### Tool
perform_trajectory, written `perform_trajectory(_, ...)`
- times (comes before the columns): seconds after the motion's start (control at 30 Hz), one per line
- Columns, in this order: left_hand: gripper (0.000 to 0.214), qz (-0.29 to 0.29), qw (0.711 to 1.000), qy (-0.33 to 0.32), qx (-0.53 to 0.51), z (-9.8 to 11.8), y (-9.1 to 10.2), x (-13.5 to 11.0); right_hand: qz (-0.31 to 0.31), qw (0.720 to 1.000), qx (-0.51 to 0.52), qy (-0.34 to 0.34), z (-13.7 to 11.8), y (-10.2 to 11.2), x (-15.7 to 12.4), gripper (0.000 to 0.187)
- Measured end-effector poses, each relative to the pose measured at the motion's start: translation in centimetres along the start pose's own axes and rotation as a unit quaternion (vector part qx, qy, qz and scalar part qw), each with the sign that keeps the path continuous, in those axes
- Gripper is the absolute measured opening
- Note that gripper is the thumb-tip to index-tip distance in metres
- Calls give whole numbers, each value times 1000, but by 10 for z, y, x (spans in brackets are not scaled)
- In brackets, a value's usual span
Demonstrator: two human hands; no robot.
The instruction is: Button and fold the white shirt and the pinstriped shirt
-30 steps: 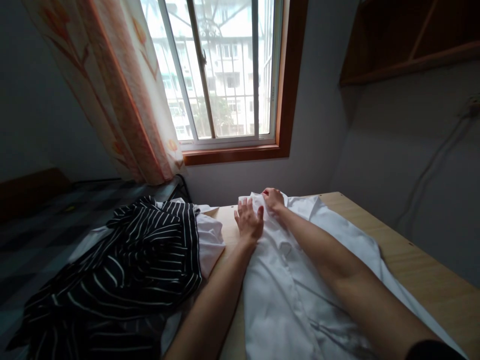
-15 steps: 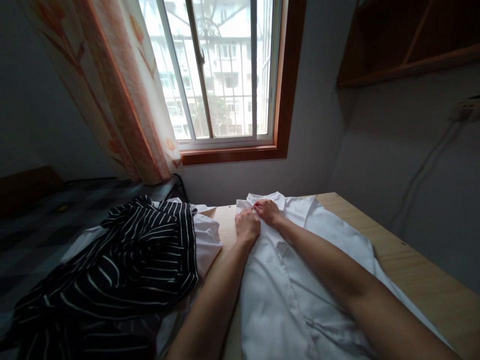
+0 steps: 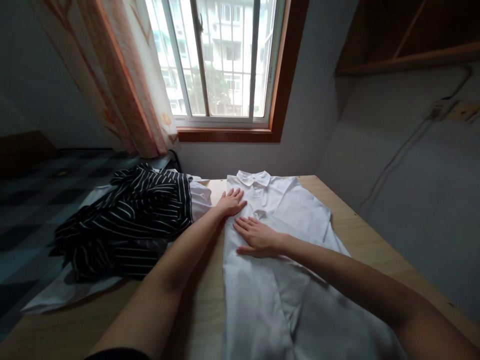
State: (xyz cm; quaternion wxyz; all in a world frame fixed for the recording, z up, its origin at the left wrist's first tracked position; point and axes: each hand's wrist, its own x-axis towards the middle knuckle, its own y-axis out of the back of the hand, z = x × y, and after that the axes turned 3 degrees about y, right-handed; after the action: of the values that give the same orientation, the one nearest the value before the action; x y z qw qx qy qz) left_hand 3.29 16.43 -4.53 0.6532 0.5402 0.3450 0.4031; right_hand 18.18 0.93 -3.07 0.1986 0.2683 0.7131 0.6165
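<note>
A white collared shirt (image 3: 255, 295) lies spread on the wooden table (image 3: 204, 300), its collar (image 3: 254, 178) toward the window. My left hand (image 3: 230, 202) rests flat on the shirt's upper left part, below the collar, with its fingers spread. Lower and a little to the right, my right hand (image 3: 258, 237) lies flat across the front, fingers stretched to the left. Neither hand grips the cloth. Between the hands and the collar the front placket shows, and creases run down the lower front.
Left of the shirt, a black-and-white striped garment (image 3: 150, 210) is heaped over white cloth (image 3: 200, 200). Beyond it is a bed with a checked cover (image 3: 22, 210). A curtain (image 3: 123, 75) hangs beside the window (image 3: 225, 65). A cable (image 3: 390, 167) runs down the right wall.
Both hands have let go of the cloth at the collar and moved down the shirt. Their fingers have opened out flat. The collar is now in full view, and the camera has tilted down.
</note>
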Motion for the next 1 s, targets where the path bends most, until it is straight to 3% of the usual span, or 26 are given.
perform_trajectory(0.23,69,-39,998,26,47,8,2,-3,18,991,34,124,-107,-9,-67,90)
perform_trajectory(0.37,66,-39,998,38,43,11,4,-1,91,982,-39,163,-163,-52,-89,60)
perform_trajectory(0.47,63,2,998,34,59,15,5,-7,125,974,-59,177,-190,-73,-91,41)
perform_trajectory(0.53,56,62,994,31,84,21,8,-15,107,968,-25,224,-191,-63,-90,36)
perform_trajectory(0.63,41,132,985,33,108,37,12,-30,58,962,64,259,-168,-22,-91,46)
perform_trajectory(0.77,46,128,990,16,54,63,10,-54,32,990,112,81,-124,20,-92,74)
perform_trajectory(0.83,53,69,996,-54,23,71,5,-65,18,994,104,38,-115,19,-93,83)
perform_trajectory(0.9,57,1,990,-139,23,73,-1,-74,20,995,84,46,-120,4,-93,88)
perform_trajectory(1.0,60,-37,981,-187,37,72,-5,-78,63,993,38,96,-143,-31,-90,73)
